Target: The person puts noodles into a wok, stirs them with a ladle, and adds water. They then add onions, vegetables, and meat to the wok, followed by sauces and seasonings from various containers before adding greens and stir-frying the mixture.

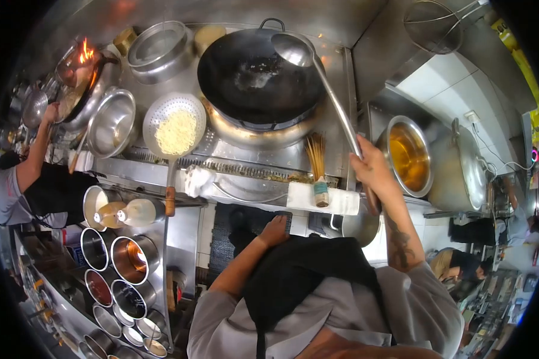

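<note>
My right hand (374, 164) is wrapped round the handle of a long metal ladle (335, 99). The ladle's bowl is at the right rim of a black wok (239, 66), which sits on a burner ring and has a little shiny liquid at its bottom. Low in front of my body is my left hand (274, 230), near my apron, its fingers closed together; what they hold, if anything, is too small to tell. Pale noodles (176, 133) lie in a perforated strainer (153, 113) left of the wok. A bamboo brush (315, 157) rests on a folded white cloth (299, 200).
To the right stand a metal pot of amber liquid (408, 157) and a large lidded pot (455, 173). An empty steel bowl (111, 122) is at the left. Beyond it, a co-worker's hand (52, 112) holds a flaming wok. Sauce pots (135, 260) line the lower left.
</note>
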`<state>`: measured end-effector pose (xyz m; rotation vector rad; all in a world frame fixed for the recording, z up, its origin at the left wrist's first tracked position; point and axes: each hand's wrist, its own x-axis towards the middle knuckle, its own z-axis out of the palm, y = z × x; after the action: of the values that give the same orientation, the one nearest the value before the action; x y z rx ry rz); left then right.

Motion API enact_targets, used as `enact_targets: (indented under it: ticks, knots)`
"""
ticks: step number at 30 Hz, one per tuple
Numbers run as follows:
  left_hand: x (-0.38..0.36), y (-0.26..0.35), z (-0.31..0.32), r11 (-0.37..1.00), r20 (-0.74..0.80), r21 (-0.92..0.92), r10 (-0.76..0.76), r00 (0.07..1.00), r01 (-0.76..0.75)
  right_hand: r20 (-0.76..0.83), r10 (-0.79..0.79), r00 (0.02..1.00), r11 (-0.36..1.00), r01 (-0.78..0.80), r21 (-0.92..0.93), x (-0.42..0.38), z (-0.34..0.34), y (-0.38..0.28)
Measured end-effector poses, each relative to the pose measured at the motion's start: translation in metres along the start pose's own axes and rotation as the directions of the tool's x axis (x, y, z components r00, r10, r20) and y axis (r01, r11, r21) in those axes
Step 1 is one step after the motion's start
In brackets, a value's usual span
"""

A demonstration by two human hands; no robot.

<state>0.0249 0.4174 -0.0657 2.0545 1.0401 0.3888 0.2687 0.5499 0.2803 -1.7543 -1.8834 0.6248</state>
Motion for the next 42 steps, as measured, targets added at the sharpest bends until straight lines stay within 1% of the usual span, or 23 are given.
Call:
enact_targets:
  ticks: [2,4,5,9,12,15,19,21,22,23,25,28,29,30,31,32,33,34,36,37,39,41,42]
  knots:
    - [0.027,-0.002,0.036,0.985,-0.040,0.144,0.099,0.994,-0.092,0.142,0.149,0.979,0.989,-0.150,-0.006,-0.010,-0.019,-0.013]
    - [0.043,0.013,0.039,0.978,0.092,0.206,-0.039,0.995,0.019,0.252,0.272,0.929,0.962,-0.258,-0.089,-0.021,-0.030,-0.017]
    - [0.048,0.009,0.049,0.971,0.123,0.233,-0.076,0.989,0.045,0.219,0.133,0.967,0.990,-0.118,-0.079,-0.029,-0.031,-0.016]
    - [0.058,0.014,0.059,0.945,0.257,0.279,-0.243,0.935,0.169,0.362,0.157,0.919,0.985,-0.120,-0.122,-0.035,-0.036,-0.012]
    - [0.055,0.018,0.071,0.952,0.244,0.273,-0.210,0.947,0.141,0.361,0.040,0.932,0.989,0.015,-0.150,-0.027,-0.023,-0.011]
    - [0.058,0.023,0.076,0.940,0.217,0.312,-0.212,0.953,0.138,0.283,0.011,0.959,0.995,0.017,-0.096,-0.026,-0.010,-0.009]
    - [0.062,0.023,0.087,0.857,0.254,0.503,-0.270,0.929,0.112,0.217,0.173,0.961,0.982,-0.186,0.041,-0.039,-0.001,0.007]
    - [0.071,0.024,0.092,0.839,0.257,0.519,-0.338,0.905,0.165,0.221,0.213,0.952,0.955,-0.250,0.157,-0.041,-0.004,-0.003]
    - [0.075,0.026,0.094,0.826,0.255,0.527,-0.375,0.891,0.197,0.192,0.198,0.961,0.968,-0.222,0.115,-0.040,-0.005,0.008]
    - [0.078,0.029,0.089,0.860,0.280,0.460,-0.376,0.883,0.220,0.172,0.178,0.969,0.978,-0.193,0.076,-0.039,-0.006,0.030]
    - [0.076,0.032,0.067,0.898,0.311,0.324,-0.399,0.863,0.298,0.242,0.318,0.917,0.937,-0.343,0.069,-0.034,-0.009,0.015]
    - [0.029,0.038,0.037,0.917,0.140,0.192,-0.378,0.915,0.350,0.202,0.082,0.976,0.995,-0.090,0.033,-0.029,0.008,0.064]
    - [0.010,0.032,0.032,0.917,0.087,0.060,-0.399,0.913,0.395,0.225,0.213,0.951,0.973,-0.228,0.045,-0.030,0.010,0.053]
    - [-0.013,0.025,0.026,0.902,0.017,-0.073,-0.426,0.904,0.426,0.252,0.169,0.953,0.978,-0.194,0.078,-0.027,0.015,0.072]
    - [-0.040,0.028,0.013,0.899,-0.102,-0.042,-0.437,0.894,0.435,0.275,0.194,0.942,0.948,-0.252,0.196,-0.023,0.023,0.092]
    - [-0.068,0.031,-0.008,0.856,-0.099,-0.090,-0.517,0.850,0.509,0.330,0.209,0.920,0.914,-0.304,0.269,-0.022,0.024,0.079]
    - [-0.098,0.028,-0.019,0.828,-0.200,-0.166,-0.560,0.804,0.536,0.299,0.232,0.925,0.894,-0.325,0.310,-0.022,0.034,0.084]
    - [-0.128,0.026,-0.028,0.807,-0.297,-0.235,-0.591,0.750,0.542,0.285,0.157,0.946,0.937,-0.234,0.260,-0.011,0.045,0.113]
    - [-0.192,0.033,-0.048,0.739,-0.553,-0.324,-0.655,0.516,0.591,0.285,0.104,0.953,0.945,-0.184,0.271,-0.004,0.059,0.121]
    - [-0.225,0.036,-0.053,0.753,-0.702,-0.386,-0.615,0.360,0.534,0.285,0.027,0.958,0.961,-0.103,0.255,-0.001,0.064,0.122]
    - [-0.293,0.069,-0.083,0.616,-0.716,-0.579,-0.697,0.027,0.534,0.261,0.067,0.963,0.969,-0.125,0.212,0.002,0.070,0.115]
    - [-0.368,0.086,-0.091,0.552,-0.750,-0.635,-0.607,-0.262,0.541,0.240,0.098,0.966,0.966,-0.150,0.212,-0.005,0.075,0.088]
    - [-0.411,0.094,-0.091,0.520,-0.744,-0.648,-0.588,-0.318,0.556,0.232,0.113,0.966,0.964,-0.163,0.208,-0.007,0.079,0.077]
